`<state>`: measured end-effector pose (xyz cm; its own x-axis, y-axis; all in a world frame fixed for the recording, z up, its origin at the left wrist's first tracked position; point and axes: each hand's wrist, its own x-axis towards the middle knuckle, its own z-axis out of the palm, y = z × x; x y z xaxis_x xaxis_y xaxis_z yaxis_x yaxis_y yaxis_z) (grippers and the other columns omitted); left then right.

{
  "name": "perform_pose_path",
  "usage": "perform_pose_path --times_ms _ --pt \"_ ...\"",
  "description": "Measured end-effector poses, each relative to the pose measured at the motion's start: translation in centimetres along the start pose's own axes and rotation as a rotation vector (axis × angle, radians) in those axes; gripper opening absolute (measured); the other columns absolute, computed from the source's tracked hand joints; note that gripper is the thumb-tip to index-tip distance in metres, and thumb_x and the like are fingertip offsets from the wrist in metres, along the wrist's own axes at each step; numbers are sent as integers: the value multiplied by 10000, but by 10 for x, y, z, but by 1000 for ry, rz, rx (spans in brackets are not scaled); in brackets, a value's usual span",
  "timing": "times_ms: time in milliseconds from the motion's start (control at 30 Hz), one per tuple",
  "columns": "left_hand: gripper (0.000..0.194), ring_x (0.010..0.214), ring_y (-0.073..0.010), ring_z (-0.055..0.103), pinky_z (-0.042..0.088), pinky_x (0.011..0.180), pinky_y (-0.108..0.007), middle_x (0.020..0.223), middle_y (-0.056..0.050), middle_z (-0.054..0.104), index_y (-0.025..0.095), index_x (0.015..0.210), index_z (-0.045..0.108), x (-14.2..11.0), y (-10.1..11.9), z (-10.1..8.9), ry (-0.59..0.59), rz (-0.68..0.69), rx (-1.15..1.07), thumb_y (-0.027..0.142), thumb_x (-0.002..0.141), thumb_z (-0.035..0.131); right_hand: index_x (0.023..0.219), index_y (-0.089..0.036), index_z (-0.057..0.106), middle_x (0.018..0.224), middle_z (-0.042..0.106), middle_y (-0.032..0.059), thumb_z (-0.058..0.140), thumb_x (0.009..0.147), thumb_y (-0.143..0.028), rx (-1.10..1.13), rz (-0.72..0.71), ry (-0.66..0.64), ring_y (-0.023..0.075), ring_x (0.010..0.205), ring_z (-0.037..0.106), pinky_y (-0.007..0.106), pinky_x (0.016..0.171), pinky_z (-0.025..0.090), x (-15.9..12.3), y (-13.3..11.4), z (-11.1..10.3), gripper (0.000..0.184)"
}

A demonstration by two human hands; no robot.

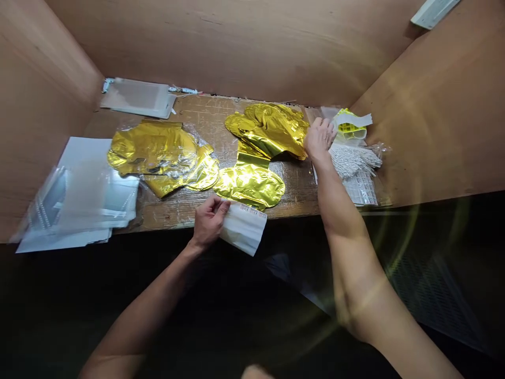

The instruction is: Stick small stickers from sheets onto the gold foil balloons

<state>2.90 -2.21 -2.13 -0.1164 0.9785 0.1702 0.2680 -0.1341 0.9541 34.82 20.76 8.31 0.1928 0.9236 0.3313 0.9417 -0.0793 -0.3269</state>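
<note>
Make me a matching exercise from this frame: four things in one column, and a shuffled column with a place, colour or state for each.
Things
1. White packet
2. Thin white sticks
3. Foil pieces
4. Yellow object

Descriptions
A. Shiny gold
B. Near the far right corner of the wooden surface
C. Pinched by the left hand
D. Gathered in a loose bunch

Pairs: 1-C, 2-D, 3-A, 4-B

Left hand (209, 222) bare. Left forearm (155, 305) bare too, narrowing toward the wrist (194, 249). Right hand (319, 141) bare, same for right forearm (343, 216), exposed past the elbow (355, 316). Small rounded body part (256, 373) cut off at bottom centre; can't tell which.
</note>
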Motion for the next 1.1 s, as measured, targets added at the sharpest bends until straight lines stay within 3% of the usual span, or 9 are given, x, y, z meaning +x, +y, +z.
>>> perform_pose_path --times_ms 67,167,233,333,533,667,867,1000,1100 --pt "279 634 -144 531 415 601 -266 696 8 609 205 799 642 3 1 -4 78 -23 -34 413 975 704 1164 -43 674 1273 686 245 597 1051 -201 89 -166 -112 206 1099 616 372 934 422 -46 -22 -1 209" --pt "270 630 -132 505 415 595 -252 705 11 591 194 809 652 5 1 -7 110 -26 -89 404 964 721 1190 -137 727 1061 779 102 620 1054 -259 418 -557 -617 177 888 673 315 822 493 -134 -55 2 211" --pt "262 625 -126 507 420 587 -244 707 9 597 186 813 665 5 2 -6 112 -20 -108 395 958 730 1201 -156 739 1071 792 93 613 1065 -272 517 -653 -638 188 914 698 314 845 515 -184 -68 5 219" --pt "258 606 -123 515 423 560 -236 701 1 615 178 817 686 5 4 -6 115 -31 -122 393 953 734 1168 -155 749 1016 780 100 556 1095 -263 552 -697 -489 190 892 698 312 834 531 -223 -72 13 233" --pt "321 550 -112 492 409 501 -229 677 -1 615 177 809 679 3 6 -4 129 -91 -181 459 942 755 1228 -176 725 1058 762 123 552 1086 -212 462 -884 -197 209 924 691 353 813 529 -231 -59 24 227" --pt "353 529 -108 501 416 478 -223 661 5 613 176 800 674 1 7 -3 122 -108 -220 491 935 762 1214 -215 724 1108 770 110 610 1048 -179 392 -1014 -125 214 918 689 377 774 487 -232 -57 25 204" --pt "366 508 -104 509 434 466 -218 650 15 615 182 815 661 -3 6 -6 131 -143 -246 513 928 769 1306 -206 691 1126 742 131 642 1042 -254 538 -882 -152 242 1014 674 404 892 559 -236 -62 22 273" --pt "374 503 -104 508 427 459 -220 649 18 611 187 818 648 -4 6 -6 157 -154 -219 525 933 757 1251 -186 725 960 749 100 587 1073 -249 582 -803 -265 206 873 688 354 826 575 -237 -63 24 234" --pt "392 515 -105 523 421 469 -218 650 18 603 191 804 621 0 8 -10 131 -151 -180 540 930 748 1212 -194 744 1004 785 99 580 1078 -256 674 -741 -335 197 888 721 336 830 580 -237 -61 26 222"
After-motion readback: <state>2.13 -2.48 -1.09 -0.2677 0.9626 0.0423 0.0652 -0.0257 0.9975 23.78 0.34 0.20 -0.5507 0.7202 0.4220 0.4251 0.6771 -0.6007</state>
